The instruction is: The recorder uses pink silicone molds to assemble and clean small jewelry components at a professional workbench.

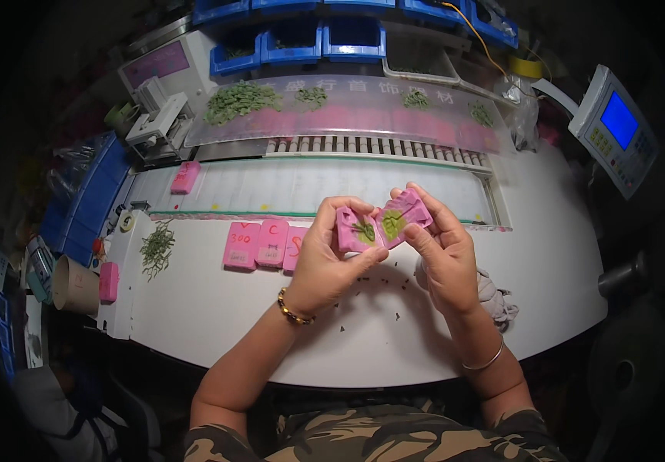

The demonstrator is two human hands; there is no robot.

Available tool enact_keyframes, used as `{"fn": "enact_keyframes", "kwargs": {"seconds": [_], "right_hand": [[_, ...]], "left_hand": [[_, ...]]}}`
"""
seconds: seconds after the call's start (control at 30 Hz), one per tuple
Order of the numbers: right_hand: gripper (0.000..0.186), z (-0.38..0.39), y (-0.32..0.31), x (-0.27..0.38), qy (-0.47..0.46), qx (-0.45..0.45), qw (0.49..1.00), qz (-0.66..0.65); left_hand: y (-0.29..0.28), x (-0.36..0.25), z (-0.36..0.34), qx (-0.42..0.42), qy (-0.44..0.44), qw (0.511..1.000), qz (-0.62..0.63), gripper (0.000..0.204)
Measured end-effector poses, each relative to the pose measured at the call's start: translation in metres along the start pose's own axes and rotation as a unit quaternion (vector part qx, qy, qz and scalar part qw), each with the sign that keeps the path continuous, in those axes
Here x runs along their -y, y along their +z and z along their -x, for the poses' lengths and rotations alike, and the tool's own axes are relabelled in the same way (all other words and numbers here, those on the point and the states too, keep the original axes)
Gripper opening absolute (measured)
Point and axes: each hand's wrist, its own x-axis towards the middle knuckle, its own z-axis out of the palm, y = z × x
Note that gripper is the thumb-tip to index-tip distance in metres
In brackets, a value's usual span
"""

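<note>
Between my two hands a pink rubber mould lies spread apart, both inner faces turned up. My left hand (pixel 323 262) is closed around its left half (pixel 345 239), thumb along the lower edge. The right half (pixel 420 214) is gripped by my right hand (pixel 452 269), its thumb pressing near the inner face. Green leaf-like shapes show on both faces: a darker one (pixel 366 231) on the left and a yellowish-green one (pixel 392 225) on the right. The halves meet at their inner edges; whether they are joined there I cannot tell.
Several pink moulds (pixel 241 246) stand left of my hands, beside a pile of green pieces (pixel 157 248). Small dark bits (pixel 397 316) dot the white table (pixel 217 331). A grey cloth (pixel 497 300) lies by my right wrist. Beyond are a conveyor (pixel 309 189) and blue bins (pixel 292 45).
</note>
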Motion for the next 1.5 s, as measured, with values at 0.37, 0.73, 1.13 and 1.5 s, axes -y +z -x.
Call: {"fn": "enact_keyframes", "kwargs": {"seconds": [0.37, 0.73, 1.13, 1.5], "right_hand": [[0.036, 0.003, 0.001, -0.002, -0.058, -0.003, 0.995, 0.08], [0.039, 0.003, 0.008, -0.005, -0.113, 0.0, 0.976, 0.184], [0.027, 0.031, 0.041, -0.006, -0.169, 0.165, 0.932, 0.274], [0.034, 0.018, 0.037, -0.011, -0.205, 0.016, 0.935, 0.29]], "left_hand": [[0.018, 0.004, 0.005, -0.052, 0.023, 0.995, 0.08, 0.054], [0.015, 0.0, 0.005, -0.013, 0.107, 0.958, -0.264, 0.066], [-0.012, -0.005, -0.003, -0.119, -0.157, 0.921, 0.337, 0.056], [0.005, 0.008, 0.008, -0.168, -0.108, 0.974, 0.108, 0.026]]}}
